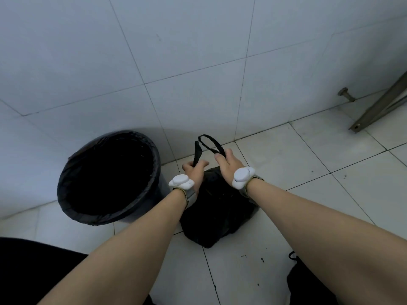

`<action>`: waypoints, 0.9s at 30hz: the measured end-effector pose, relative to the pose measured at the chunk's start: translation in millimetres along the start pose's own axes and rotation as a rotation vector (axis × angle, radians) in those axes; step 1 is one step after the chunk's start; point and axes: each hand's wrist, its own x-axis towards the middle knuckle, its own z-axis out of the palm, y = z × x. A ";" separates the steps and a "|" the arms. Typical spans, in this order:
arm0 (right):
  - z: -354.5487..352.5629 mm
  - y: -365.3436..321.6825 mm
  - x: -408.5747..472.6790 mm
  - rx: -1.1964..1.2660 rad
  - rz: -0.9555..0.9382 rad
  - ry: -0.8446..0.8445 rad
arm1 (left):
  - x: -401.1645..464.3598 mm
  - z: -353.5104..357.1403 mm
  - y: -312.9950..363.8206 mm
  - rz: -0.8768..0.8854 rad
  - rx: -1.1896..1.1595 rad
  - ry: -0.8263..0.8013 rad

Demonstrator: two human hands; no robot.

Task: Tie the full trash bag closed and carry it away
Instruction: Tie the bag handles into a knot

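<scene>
One black, crinkled plastic trash bag (217, 208) is seen on the tiled floor (275, 164). Its two thin handle loops (209, 145) are clamped, one in each grip: left hand (193, 171), right hand (224, 167). One round lined bin (108, 179) stands beside it.

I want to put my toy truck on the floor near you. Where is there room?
Bare tiles lie right of the black trash bag, out toward the metal frame. Left is crowded: the lined bin stands close beside the bag, with only a narrow gap. Both hands, left hand and right hand, hold the bag's handles above it.
</scene>
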 end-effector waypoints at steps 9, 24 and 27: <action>9.6 3.0 1.2 -0.310 -0.224 -0.057 | 16.7 -11.0 -14.6 0.269 0.203 -0.022; 16.2 -6.4 2.7 -0.587 -0.233 -0.299 | 13.5 -9.9 -10.9 0.185 0.115 -0.108; 17.0 -7.7 2.2 -0.620 -0.228 -0.360 | 18.0 -11.9 -13.2 0.272 0.209 -0.110</action>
